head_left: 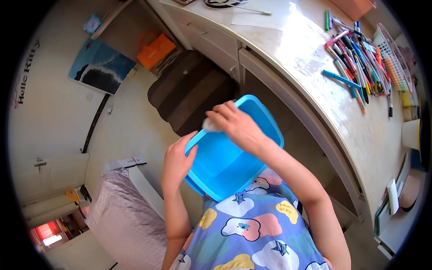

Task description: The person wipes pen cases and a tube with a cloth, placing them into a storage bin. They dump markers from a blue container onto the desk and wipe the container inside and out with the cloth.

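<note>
A blue plastic bin (216, 157) rests tilted against my lap, its opening facing up toward me and no contents visible inside. My left hand (176, 163) grips its left rim, with the thumb over the inner side and the fingers outside. At the far rim, my right hand (236, 126) is closed over a small crumpled white tissue (210, 125), pressing it against the edge. The tissue is mostly hidden under the fingers and slightly blurred.
On the desk (310, 85) to the right lies a heap of pens and markers (355, 63) beside a white plastic basket (390, 54). A brown striped chair (193, 90) stands ahead, near an orange bag (155, 50). A grey-pink bed cover (121, 220) is at lower left.
</note>
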### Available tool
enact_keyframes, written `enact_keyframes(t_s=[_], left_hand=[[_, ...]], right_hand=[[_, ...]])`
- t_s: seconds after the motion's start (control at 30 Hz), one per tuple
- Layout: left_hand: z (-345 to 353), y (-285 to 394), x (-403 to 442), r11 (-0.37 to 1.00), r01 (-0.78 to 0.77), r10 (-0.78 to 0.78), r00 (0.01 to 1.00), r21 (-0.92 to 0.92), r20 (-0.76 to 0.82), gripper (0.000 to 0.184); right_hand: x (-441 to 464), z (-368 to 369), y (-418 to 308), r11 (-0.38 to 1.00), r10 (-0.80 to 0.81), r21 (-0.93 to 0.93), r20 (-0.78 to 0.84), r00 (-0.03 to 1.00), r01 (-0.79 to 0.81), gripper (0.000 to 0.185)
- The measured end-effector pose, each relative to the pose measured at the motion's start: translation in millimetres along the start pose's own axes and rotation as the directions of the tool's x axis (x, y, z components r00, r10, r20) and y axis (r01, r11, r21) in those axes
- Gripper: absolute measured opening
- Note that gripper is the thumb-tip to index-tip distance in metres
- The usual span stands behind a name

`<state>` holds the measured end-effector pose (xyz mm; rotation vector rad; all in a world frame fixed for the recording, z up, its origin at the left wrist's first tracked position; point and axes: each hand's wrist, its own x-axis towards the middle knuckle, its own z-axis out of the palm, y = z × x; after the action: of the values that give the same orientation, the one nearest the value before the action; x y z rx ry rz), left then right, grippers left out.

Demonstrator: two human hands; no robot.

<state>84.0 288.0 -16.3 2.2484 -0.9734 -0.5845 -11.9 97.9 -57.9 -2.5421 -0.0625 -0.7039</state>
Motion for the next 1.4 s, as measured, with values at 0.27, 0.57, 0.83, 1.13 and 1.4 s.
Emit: enact_keyframes(t_s=[0.27,0.57,0.83,1.13,1.4], left_hand=[[2,-19,-23,0.976,0.138,-0.151,0.986,-0.167,-0.065,0.031],[8,-27,-39,0.948,0.130,-0.172,0.978,-0.290,-0.122,0.031],[9,-37,-45,0.913,0.120,-0.175,0.979,-0.389,-0.108,0.031],[8,-60,-60,0.856,0.112,-0.231,0.956,-0.505,-0.180,0.032],[59,-42,-38,0.752,0.010,-0.080,0.994,-0.660,-0.076,0.057]], right_hand=[[1,26,-14,0.966,-0.165,0.184,-0.093,0.982,0.180,0.029],[-4,-12,33,0.955,0.278,-0.029,-0.262,0.924,-0.295,0.039],[8,-3,33,0.975,0.190,-0.082,-0.154,0.970,-0.204,0.036],[-30,-40,13,0.887,0.459,0.059,-0.022,0.888,-0.458,0.039],[21,-88,8,0.982,0.032,-0.184,-0.055,0.998,-0.042,0.047]])
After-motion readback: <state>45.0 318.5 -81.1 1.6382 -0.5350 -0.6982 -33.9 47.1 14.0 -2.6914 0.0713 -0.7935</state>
